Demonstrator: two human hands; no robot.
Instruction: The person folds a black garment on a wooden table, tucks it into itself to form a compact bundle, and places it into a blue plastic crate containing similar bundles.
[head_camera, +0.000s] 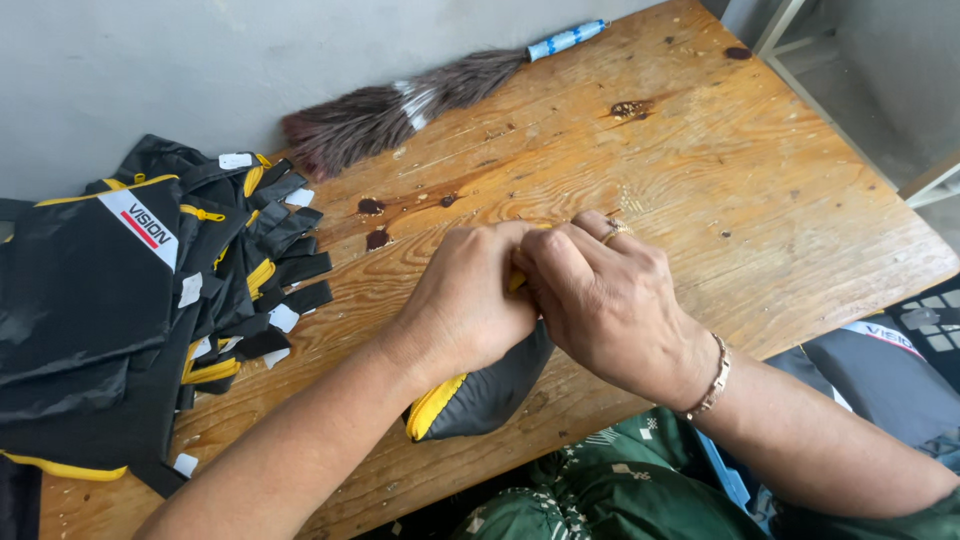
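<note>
Centre of the wooden table (700, 190): left hand (470, 300) and right hand (600, 300) pressed together, both clamped on a black-and-yellow fabric piece (480, 395) trailing toward 6 o'clock. At 9 o'clock, a stack of black pieces (110, 320) with small white rectangular tags (284, 318). At 12 o'clock, a feather duster (400, 105).

A small piece of black fabric with a yellow trim (478, 392) lies at the near edge of the wooden tabletop (700, 180), partly hanging over it. Its rounded lower end shows a glossy, slightly crumpled black surface, with the yellow band running along its left border. Its upper part is hidden under the left hand (465, 300) and the right hand (600, 300), which close together over it; a sliver of yellow shows between them.
</note>
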